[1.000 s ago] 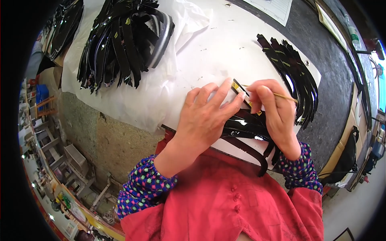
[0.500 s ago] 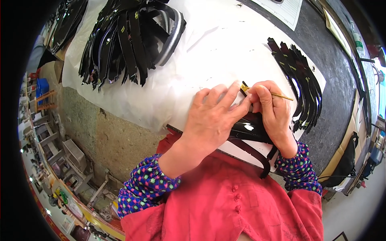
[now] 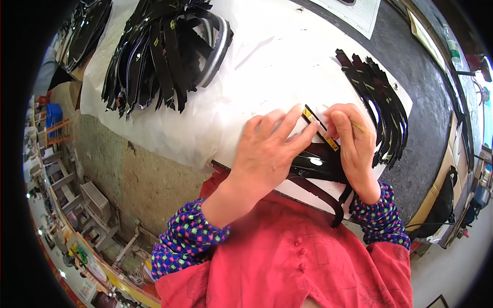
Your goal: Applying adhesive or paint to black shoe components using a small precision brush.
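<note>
My left hand [image 3: 269, 146] rests on the white work surface, its fingers spread and the thumb and index fingertips pinning a narrow black strip with yellow patches [image 3: 333, 145]. The strip lies slanted between my two hands. Beside it, my right hand [image 3: 354, 141] is closed around a thin tan stick [image 3: 358, 126], mostly covered by the fingers; its working tip is hidden. Below the fingers several glossy black strips [image 3: 319, 163] lie together, and one curved black band [image 3: 326, 197] hangs at the near edge.
A fanned bundle of black strips [image 3: 154, 56] lies at the far left. Another row of black strips [image 3: 382, 102] is at the right of the white sheet [image 3: 257, 72]. A paper form [image 3: 354, 15] lies on the dark tabletop [image 3: 411, 66] behind.
My right hand has turned, and the stick has swung from pointing right across the fingers to lying back against them. More of the yellow-patched strip now shows. The left hand is nearly still.
</note>
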The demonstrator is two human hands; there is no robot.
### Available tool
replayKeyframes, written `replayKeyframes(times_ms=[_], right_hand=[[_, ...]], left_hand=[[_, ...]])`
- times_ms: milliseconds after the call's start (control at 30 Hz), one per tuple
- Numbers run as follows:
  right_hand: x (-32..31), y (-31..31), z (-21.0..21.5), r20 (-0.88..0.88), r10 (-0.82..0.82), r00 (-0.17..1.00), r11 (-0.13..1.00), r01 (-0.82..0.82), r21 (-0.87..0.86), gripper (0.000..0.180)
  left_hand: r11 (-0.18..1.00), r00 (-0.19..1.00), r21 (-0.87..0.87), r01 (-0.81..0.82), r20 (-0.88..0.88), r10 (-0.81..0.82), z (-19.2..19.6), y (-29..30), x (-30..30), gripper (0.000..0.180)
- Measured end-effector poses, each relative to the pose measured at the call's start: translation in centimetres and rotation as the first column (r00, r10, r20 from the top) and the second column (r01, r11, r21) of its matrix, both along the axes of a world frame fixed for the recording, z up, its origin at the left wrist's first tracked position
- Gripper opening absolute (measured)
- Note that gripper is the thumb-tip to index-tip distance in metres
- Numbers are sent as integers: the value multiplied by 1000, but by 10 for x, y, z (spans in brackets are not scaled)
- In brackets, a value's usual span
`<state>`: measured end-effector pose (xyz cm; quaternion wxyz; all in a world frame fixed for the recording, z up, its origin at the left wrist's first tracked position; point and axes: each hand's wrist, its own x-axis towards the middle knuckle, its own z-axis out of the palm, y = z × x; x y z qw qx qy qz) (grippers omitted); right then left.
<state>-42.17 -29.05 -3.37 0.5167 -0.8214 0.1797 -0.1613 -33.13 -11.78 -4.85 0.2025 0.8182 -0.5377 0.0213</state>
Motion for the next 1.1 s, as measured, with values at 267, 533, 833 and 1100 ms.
replayKeyframes(times_ms=[267, 533, 833, 1100], right_hand=[[-22, 4, -9, 23, 71, 997, 833, -46, -551, 27], [-22, -11, -4, -2, -128, 992, 890, 114, -442, 18], [-26, -42, -10, 48, -210, 977, 882, 210, -422, 18], [-29, -43, -12, 140, -241, 960, 867, 278, -414, 17]], left_hand=[[999, 998, -40, -23, -63, 20, 5, -2, 2, 51], [963, 977, -268, -35, -212, -24, 17, -3, -9, 33], [975, 957, -215, -53, -291, -12, 10, -17, -10, 17], [997, 966, -54, -55, -257, 40, 40, -17, -14, 6]])
